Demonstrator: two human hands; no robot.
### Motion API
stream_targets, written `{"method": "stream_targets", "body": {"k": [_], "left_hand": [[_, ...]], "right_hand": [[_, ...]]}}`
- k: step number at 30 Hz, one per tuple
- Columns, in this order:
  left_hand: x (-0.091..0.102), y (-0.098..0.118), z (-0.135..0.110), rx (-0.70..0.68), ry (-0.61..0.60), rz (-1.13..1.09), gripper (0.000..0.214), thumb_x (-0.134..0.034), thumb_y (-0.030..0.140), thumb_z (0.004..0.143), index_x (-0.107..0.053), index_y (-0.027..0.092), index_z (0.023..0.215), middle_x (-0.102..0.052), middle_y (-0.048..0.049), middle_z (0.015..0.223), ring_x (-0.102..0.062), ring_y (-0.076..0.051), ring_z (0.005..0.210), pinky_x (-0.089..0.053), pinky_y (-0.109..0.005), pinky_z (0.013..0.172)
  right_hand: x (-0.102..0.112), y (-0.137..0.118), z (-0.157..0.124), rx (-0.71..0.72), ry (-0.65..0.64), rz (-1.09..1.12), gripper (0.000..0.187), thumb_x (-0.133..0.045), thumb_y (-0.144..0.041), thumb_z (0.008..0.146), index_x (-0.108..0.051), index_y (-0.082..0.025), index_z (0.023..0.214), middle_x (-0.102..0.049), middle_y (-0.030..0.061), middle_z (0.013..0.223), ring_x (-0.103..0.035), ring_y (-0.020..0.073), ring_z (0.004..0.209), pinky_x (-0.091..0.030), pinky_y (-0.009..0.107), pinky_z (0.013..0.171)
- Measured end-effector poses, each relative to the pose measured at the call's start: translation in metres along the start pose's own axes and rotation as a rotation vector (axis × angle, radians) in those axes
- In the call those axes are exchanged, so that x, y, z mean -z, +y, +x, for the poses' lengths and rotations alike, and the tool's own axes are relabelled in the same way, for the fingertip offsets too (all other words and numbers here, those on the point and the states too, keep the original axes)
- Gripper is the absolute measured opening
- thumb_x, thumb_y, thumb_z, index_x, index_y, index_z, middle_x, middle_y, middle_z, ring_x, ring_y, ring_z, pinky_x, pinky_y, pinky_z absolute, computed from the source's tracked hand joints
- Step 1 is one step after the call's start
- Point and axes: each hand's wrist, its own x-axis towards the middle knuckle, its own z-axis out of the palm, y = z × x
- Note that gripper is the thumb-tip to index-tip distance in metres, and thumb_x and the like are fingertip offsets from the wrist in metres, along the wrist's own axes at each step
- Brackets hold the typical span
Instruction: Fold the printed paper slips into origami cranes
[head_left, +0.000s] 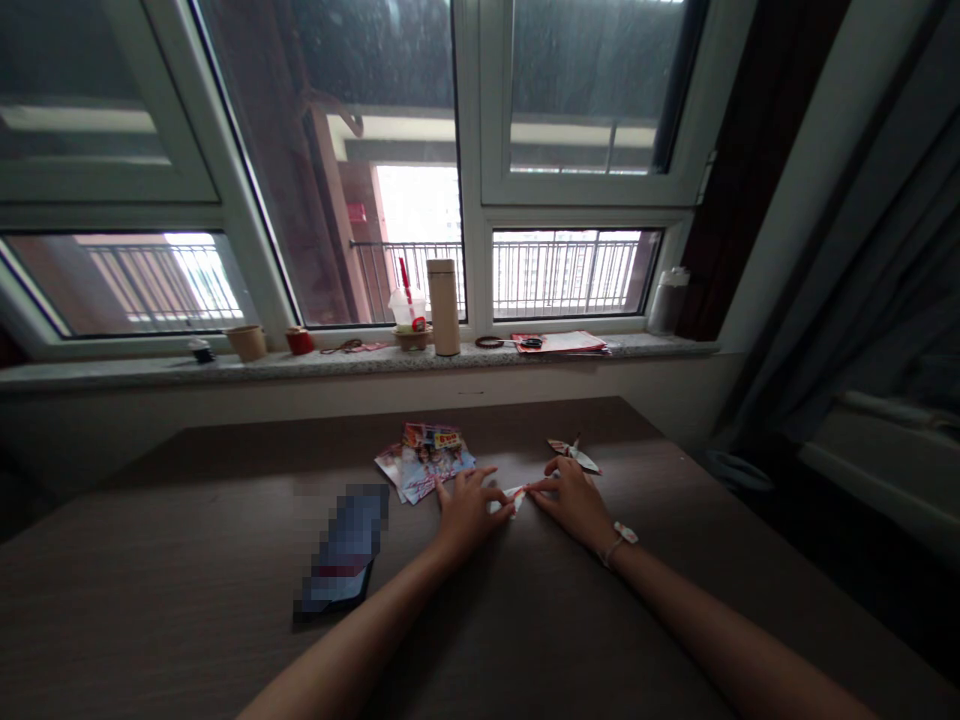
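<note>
A small folded piece of white paper (517, 496) with orange-red marks lies on the dark brown table between my hands. My left hand (466, 512) grips its left end between thumb and fingertips, the other fingers reaching over the tabletop. At the paper's right end, the fingers of my right hand (576, 502) are closed on the edge; a bracelet with a white piece circles that wrist. Just beyond the right hand rests a folded paper crane (574, 453). Several colourful printed sheets (435, 465) lie fanned out beyond my left hand. The fingertips partly cover the folded paper.
A phone (341, 555) with a blurred-out screen lies left of my left forearm. On the windowsill (360, 362) stand a paper cup (247, 343), a red roll (300, 341), a drink cup with a straw (407, 305), a beige flask (444, 308), scissors (529, 342) on papers, and a bottle (667, 302).
</note>
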Motion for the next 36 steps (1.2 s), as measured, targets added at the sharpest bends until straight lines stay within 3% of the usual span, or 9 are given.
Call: {"method": "stream_targets", "body": {"k": [5, 11, 17, 21, 30, 36], "left_hand": [[0.000, -0.001, 0.000, -0.001, 0.008, -0.002, 0.011, -0.067, 0.043, 0.083, -0.075, 0.035, 0.086, -0.053, 0.0029, 0.141, -0.038, -0.034, 0.133, -0.004, -0.079, 0.104], [-0.001, -0.001, 0.000, -0.002, 0.008, -0.016, 0.013, -0.067, 0.044, 0.084, -0.075, 0.034, 0.086, -0.052, 0.0016, 0.141, -0.037, -0.034, 0.133, -0.003, -0.079, 0.104], [-0.001, -0.002, 0.001, -0.008, 0.004, -0.015, 0.012, -0.067, 0.043, 0.083, -0.075, 0.035, 0.087, -0.052, 0.0011, 0.141, -0.037, -0.034, 0.133, -0.003, -0.078, 0.104], [-0.001, -0.001, 0.001, 0.001, -0.004, -0.011, 0.012, -0.067, 0.044, 0.083, -0.075, 0.036, 0.087, -0.052, 0.0016, 0.141, -0.037, -0.034, 0.133, -0.003, -0.079, 0.104], [0.002, 0.001, -0.001, -0.002, 0.000, -0.015, 0.013, -0.067, 0.044, 0.084, -0.075, 0.035, 0.088, -0.054, 0.0002, 0.139, -0.039, -0.032, 0.132, -0.002, -0.078, 0.105], [0.002, 0.001, -0.001, 0.007, -0.009, -0.007, 0.014, -0.066, 0.044, 0.084, -0.075, 0.034, 0.089, -0.053, -0.0003, 0.140, -0.038, -0.032, 0.133, -0.002, -0.077, 0.105]], "right_hand": [[-0.003, 0.004, 0.000, 0.008, 0.006, 0.027, 0.016, -0.064, -0.036, 0.087, -0.076, -0.036, 0.097, -0.057, 0.0060, 0.103, -0.052, 0.0233, 0.105, -0.042, 0.039, 0.092], [-0.003, 0.009, 0.000, 0.121, -0.025, 0.109, 0.016, -0.063, -0.037, 0.088, -0.076, -0.035, 0.096, -0.055, 0.0057, 0.115, -0.048, 0.0238, 0.115, -0.038, 0.042, 0.101], [0.002, -0.001, -0.001, 0.048, 0.016, -0.054, 0.017, -0.061, -0.037, 0.089, -0.076, -0.038, 0.098, -0.057, 0.0072, 0.110, -0.048, 0.0269, 0.113, -0.039, 0.046, 0.097], [0.003, -0.001, 0.000, -0.022, 0.036, -0.084, 0.020, -0.059, -0.036, 0.090, -0.077, -0.034, 0.096, -0.058, 0.0088, 0.107, -0.050, 0.0270, 0.109, -0.041, 0.045, 0.095], [0.000, 0.007, -0.001, 0.112, 0.022, 0.086, 0.021, -0.058, -0.034, 0.091, -0.076, -0.031, 0.102, -0.055, 0.0082, 0.117, -0.050, 0.0245, 0.115, -0.042, 0.040, 0.100], [-0.001, 0.002, -0.001, 0.025, -0.004, -0.009, 0.020, -0.059, -0.035, 0.090, -0.076, -0.033, 0.099, -0.058, 0.0077, 0.111, -0.053, 0.0246, 0.108, -0.045, 0.039, 0.093]]}}
